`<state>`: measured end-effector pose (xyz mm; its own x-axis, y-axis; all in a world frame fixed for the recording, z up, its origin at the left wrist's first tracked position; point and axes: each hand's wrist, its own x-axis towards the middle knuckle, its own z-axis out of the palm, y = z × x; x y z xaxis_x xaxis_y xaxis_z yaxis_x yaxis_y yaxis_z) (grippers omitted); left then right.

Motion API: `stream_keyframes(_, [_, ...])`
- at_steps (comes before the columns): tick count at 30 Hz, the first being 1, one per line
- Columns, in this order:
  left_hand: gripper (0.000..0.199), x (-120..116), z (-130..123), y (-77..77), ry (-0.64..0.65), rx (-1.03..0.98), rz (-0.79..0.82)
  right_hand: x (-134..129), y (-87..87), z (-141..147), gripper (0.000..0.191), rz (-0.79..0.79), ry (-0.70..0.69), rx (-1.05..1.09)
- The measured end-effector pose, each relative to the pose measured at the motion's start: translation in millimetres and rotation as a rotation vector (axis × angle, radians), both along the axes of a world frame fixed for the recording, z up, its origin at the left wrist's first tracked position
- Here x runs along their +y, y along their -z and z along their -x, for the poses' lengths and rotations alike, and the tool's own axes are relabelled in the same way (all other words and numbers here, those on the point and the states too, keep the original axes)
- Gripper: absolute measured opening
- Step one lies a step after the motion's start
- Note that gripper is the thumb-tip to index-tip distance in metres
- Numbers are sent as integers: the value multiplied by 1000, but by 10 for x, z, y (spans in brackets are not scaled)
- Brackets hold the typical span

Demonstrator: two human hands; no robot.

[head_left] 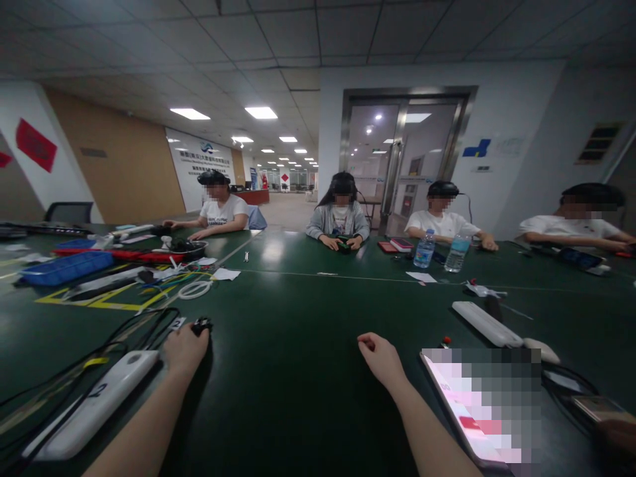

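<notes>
Two hands (185,348) (381,358) well apart, green tabletop (283,371) between

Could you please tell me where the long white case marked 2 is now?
In the head view, the long white case lies at lower left on the green table, just left of the left forearm and near the left hand.

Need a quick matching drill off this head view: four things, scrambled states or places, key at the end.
1. Left hand
2. Right hand
3. White bar marked 2
4. Two plastic bottles

A. Standing upright, toward the table's far side
B. Loosely curled, no object visible in it
C. Lying beside the left forearm
D. Holding a small dark object

Pairs: 1-D, 2-B, 3-C, 4-A
</notes>
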<state>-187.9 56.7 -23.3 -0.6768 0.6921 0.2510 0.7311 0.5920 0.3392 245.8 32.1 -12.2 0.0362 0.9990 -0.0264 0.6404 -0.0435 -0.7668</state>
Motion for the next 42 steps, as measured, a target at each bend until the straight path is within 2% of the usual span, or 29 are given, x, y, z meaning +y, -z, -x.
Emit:
stream_keyframes(3, [50,13,-39,-59,21,6,41,7,9,2,23,-14,-1,10])
stream_keyframes(6, [46,49,-234,-142,89,-36,120,7,4,-1,25,-7,-11,10])
stream_keyframes(8, [45,76,-494,-158,186,-60,142,6,-4,-3,25,-10,-18,1])
stream_keyframes(11, [42,78,-1030,-97,352,-77,93,10,-6,-2,26,-29,-6,-38])
stream_keyframes(12, [42,60,-1217,-68,432,-93,70,14,-1,-1,26,-34,-3,-52])
stream_keyframes(14, [46,-10,-1547,-23,696,-212,46,25,13,-2,27,-41,-10,-65])
stream_keyframes(16, [48,-115,-1771,-13,949,-317,72,36,30,-7,27,-45,-20,-67])
stream_keyframes(19, [48,-283,-1890,-52,1209,-363,111,42,40,-10,27,-44,-24,-59])
stream_keyframes(21, [46,-360,-1876,-93,1304,-369,127,33,30,0,27,-49,-24,-37])
stream_keyframes(25, [43,-394,-1816,-151,1355,-395,160,-24,-42,74,27,-101,-77,31])
stream_keyframes(31, [39,-373,-1815,-132,1390,-387,107,-236,-235,337,27,-73,-389,6])
stream_keyframes(34, [37,-374,-1822,-135,1403,-381,100,-312,-263,454,26,-72,-454,-29])
stream_keyframes(38, [37,-365,-1828,-159,1409,-394,116,-247,-199,469,18,-81,-382,88])
stream_keyframes(40, [37,-359,-1830,-163,1403,-407,118,-153,-146,405,23,-130,-238,281])
stream_keyframes(42, [37,-355,-1828,-154,1394,-422,116,-54,-88,313,32,-186,-29,493])
